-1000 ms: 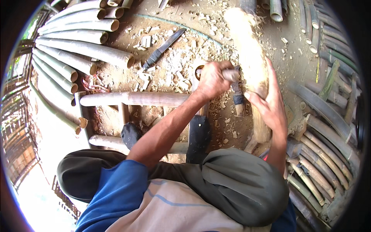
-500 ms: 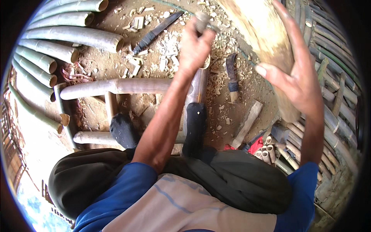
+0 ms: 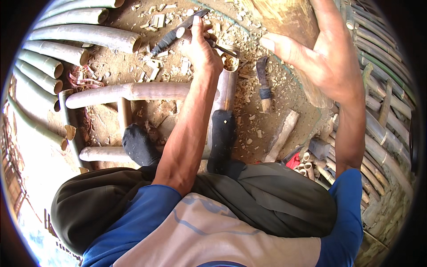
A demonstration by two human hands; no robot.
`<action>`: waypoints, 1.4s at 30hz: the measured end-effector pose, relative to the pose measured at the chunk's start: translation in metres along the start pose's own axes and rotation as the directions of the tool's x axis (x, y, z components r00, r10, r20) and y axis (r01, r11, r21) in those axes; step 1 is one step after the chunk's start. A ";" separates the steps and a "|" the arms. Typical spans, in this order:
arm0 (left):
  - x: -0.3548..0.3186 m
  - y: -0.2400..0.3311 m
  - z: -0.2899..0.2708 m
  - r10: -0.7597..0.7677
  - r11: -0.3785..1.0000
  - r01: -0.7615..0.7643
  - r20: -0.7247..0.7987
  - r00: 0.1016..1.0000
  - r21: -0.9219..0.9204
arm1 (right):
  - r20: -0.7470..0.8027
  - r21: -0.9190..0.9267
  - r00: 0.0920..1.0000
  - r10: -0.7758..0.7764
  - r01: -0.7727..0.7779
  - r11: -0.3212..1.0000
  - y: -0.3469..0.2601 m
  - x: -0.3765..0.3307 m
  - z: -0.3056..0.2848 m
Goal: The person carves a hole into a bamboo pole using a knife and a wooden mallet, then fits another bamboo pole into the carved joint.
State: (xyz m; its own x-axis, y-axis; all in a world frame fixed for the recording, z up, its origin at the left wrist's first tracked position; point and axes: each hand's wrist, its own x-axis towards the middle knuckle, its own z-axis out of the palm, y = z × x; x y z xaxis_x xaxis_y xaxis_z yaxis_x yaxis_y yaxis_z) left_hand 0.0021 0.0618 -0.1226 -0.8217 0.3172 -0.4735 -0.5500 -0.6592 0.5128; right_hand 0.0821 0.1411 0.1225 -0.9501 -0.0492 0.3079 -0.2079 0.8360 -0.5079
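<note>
My left hand point(image 3: 202, 55) is closed round a slim tool with a round pale handle end point(image 3: 181, 33) and a thin dark metal shaft point(image 3: 224, 50), much like a chisel. Its shaft reaches to the open end of an upright bamboo post point(image 3: 227, 84), which holds shavings. At the right, my right hand point(image 3: 327, 71) grips a thick wooden club point(image 3: 289, 20), thumb across it and fingers partly hidden. The post joins a bamboo frame with a rail point(image 3: 133, 91) and a lower rail point(image 3: 104, 154). My feet in black socks point(image 3: 222, 133) rest on the frame.
A knife with a wrapped handle point(image 3: 171, 38) lies beyond my left hand. Another short blade point(image 3: 263, 84) lies right of the post, near a wood offcut point(image 3: 282, 135). Cut bamboo poles point(image 3: 84, 36) lie at far left, more bamboo point(image 3: 382, 138) at right. Chips litter the ground.
My left hand has shifted left and tilted the tool, so its shaft now points toward the post's open end. My right hand and the club have moved up and slightly left.
</note>
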 end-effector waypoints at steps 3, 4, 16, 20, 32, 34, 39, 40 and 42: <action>0.003 -0.007 -0.006 0.039 0.999 -0.039 -0.013 0.999 -0.007 | 0.013 0.001 1.000 0.022 -0.022 1.000 -0.008 0.004 -0.001; 0.002 -0.008 -0.008 0.040 0.999 -0.040 -0.007 0.999 -0.021 | 0.029 0.029 0.999 0.034 -0.035 0.999 -0.001 0.003 -0.002; -0.013 -0.004 -0.005 0.091 0.995 -0.089 0.064 0.994 -0.038 | 0.053 -0.070 0.997 -0.058 0.062 0.996 -0.008 0.005 0.003; -0.009 -0.014 -0.018 0.033 0.998 -0.034 -0.040 0.999 -0.046 | 0.037 -0.147 0.990 -0.139 0.143 0.979 0.000 0.009 0.015; -0.016 -0.023 -0.042 0.004 1.000 -0.006 0.288 0.958 0.008 | 0.118 -0.256 0.979 -0.167 0.193 0.947 -0.012 0.019 0.024; -0.024 -0.042 -0.039 -0.139 0.989 0.114 0.367 0.920 0.091 | 0.194 -0.128 0.981 0.020 0.005 0.992 -0.006 -0.013 0.033; -0.028 -0.019 -0.021 -0.466 0.878 0.373 0.352 0.812 0.300 | 0.454 -0.491 0.813 0.365 -0.114 0.864 0.001 -0.027 0.012; -0.030 -0.012 -0.015 -0.385 0.904 0.258 0.386 0.839 0.341 | 0.374 -0.422 0.858 0.353 -0.181 0.888 -0.017 -0.014 0.000; -0.034 -0.007 -0.010 -0.285 0.918 0.118 0.422 0.861 0.379 | 0.222 -0.237 0.903 0.366 -0.314 0.919 -0.048 -0.001 -0.017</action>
State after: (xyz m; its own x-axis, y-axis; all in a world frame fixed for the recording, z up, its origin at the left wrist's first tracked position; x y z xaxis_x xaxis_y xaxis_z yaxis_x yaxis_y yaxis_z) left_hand 0.0354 0.0493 -0.1175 -0.6136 0.7484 -0.2516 -0.6586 -0.3093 0.6860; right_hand 0.0974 0.1103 0.1604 -0.9863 0.1402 -0.0868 0.1627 0.9136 -0.3728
